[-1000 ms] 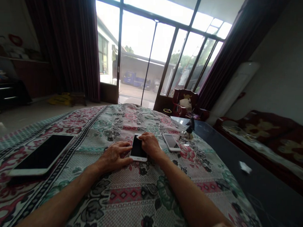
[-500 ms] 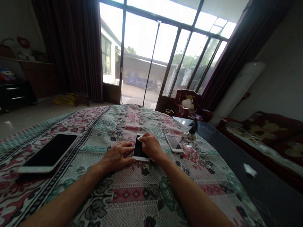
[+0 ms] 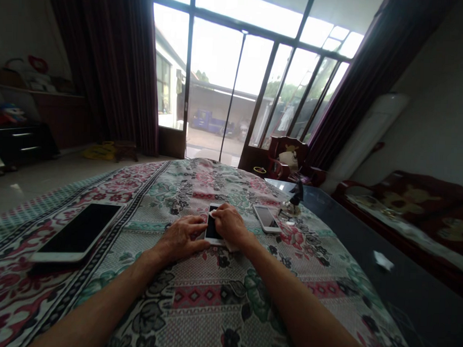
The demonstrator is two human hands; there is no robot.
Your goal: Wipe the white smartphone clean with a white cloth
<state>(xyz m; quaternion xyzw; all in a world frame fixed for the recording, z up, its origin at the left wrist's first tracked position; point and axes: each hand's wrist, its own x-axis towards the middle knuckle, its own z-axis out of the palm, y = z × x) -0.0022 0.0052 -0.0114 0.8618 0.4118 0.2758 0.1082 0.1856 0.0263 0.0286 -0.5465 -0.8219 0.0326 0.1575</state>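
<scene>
At the centre of the frame, a white smartphone point(image 3: 215, 237) is lying face up on the floral tablecloth point(image 3: 197, 296). The left hand point(image 3: 183, 235) is resting at its left edge, thumb and fingers standing apart, thumb reaching the lower corner. The right hand point(image 3: 231, 226) is covering the screen's right side, its fingers bunching together on a white wipe point(image 3: 212, 213).

Just right of that hand, a second smartphone point(image 3: 266, 219) is lying at a slant, and a dark-topped ornament point(image 3: 294, 200) is standing beyond it, crowding that side. At the left of the frame, a white-framed tablet point(image 3: 77, 234) is lying well apart from the left hand, with patterned cloth showing between them.

The tablecloth's far edge is curving below the glass doors; its right edge is running beside a dark glossy table point(image 3: 343, 233), where a crumpled tissue point(image 3: 383, 261) is lying. Wider cloth is stretching between the forearms.
</scene>
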